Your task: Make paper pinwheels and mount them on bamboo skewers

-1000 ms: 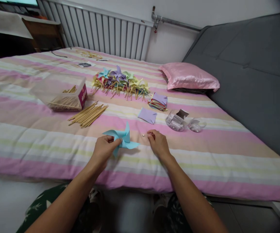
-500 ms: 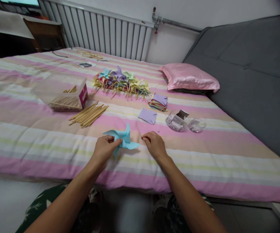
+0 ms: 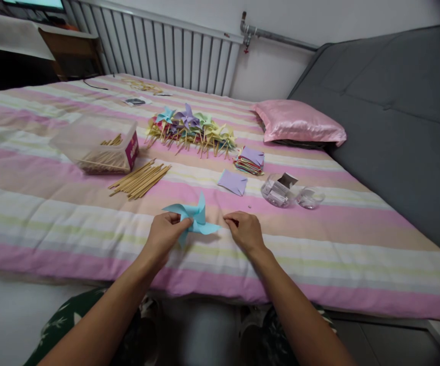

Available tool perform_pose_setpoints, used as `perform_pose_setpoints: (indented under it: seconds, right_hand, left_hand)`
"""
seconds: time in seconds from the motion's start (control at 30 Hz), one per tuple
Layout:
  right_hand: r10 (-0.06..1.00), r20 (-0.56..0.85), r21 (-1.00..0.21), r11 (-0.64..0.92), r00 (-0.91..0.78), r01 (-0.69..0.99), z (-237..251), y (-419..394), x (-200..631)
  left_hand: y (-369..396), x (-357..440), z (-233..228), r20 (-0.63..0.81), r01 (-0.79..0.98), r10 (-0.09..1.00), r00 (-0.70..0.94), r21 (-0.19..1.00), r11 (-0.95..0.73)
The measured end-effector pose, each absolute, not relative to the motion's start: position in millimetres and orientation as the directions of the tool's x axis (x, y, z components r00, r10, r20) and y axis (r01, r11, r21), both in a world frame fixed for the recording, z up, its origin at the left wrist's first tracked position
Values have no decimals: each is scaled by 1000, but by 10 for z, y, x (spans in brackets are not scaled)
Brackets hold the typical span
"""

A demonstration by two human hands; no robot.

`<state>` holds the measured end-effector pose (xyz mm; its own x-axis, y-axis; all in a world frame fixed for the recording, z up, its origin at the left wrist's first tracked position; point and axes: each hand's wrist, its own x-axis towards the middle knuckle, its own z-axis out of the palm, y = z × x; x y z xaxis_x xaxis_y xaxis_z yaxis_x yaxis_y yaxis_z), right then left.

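Note:
A light blue paper pinwheel [image 3: 201,226] is pinched at its centre by my left hand [image 3: 165,233], its curled blades spread over the striped sheet. To the right of it, the thumb and fingertips of my right hand [image 3: 245,230] are pressed together; whatever they hold is too small to make out. A tiny loose piece [image 3: 249,207] lies on the sheet just beyond my right hand. Farther off are a lilac paper square [image 3: 232,182] with cut corners and a stack of coloured paper squares [image 3: 249,160].
Wooden sticks [image 3: 141,180] lie beside a clear plastic box [image 3: 93,147] holding more. Several finished pinwheels [image 3: 189,127] are heaped behind. Small clear containers [image 3: 276,190] stand at the right, below a pink pillow [image 3: 298,121]. The bed's near edge [image 3: 212,287] runs under my forearms.
My right hand has turned slightly, and the small dark speck seen at its fingertips no longer shows. My left hand and the pinwheel have hardly moved.

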<state>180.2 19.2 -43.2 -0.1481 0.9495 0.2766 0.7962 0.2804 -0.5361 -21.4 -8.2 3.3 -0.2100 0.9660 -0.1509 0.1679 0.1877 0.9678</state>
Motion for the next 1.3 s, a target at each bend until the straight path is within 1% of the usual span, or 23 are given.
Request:
perform_pose_setpoints:
  seconds: [0.13, 0.3, 0.5, 0.9, 1.13, 1.2, 1.27, 1.3]
  right_hand:
    - [952, 255, -488, 277, -168, 828, -437, 211, 1782]
    - [961, 231, -464, 248, -154, 850, -447, 249, 1761]
    - [978, 192, -507, 165, -76, 846, -457, 286, 1730]
    - [969, 243, -521, 162, -36, 838, -520, 332, 1723]
    - [966, 257, -522, 160, -24, 838, -458, 296, 1702]
    - [965, 262, -567, 165, -13, 807, -426, 276, 1711]
    - [965, 261, -693, 184, 5, 697, -389, 250, 1726]
    - [969, 248, -777, 191, 13, 600, -364, 233, 1734]
  left_hand:
    - [-82, -215, 22, -171, 153, 961, -218, 966, 206]
    - [-84, -209, 28, -171, 149, 961, -216, 967, 205]
    - [-84, -201, 37, -171, 144, 962, -213, 968, 204]
    - [-78, -208, 7, -160, 143, 964, -212, 971, 192]
    - [-80, -194, 17, -171, 133, 961, -217, 970, 202]
    - [-80, -191, 20, -169, 122, 964, -207, 973, 197]
    - [-77, -191, 16, -163, 113, 967, -197, 976, 188]
    - [-74, -192, 10, -158, 107, 968, -193, 978, 181]
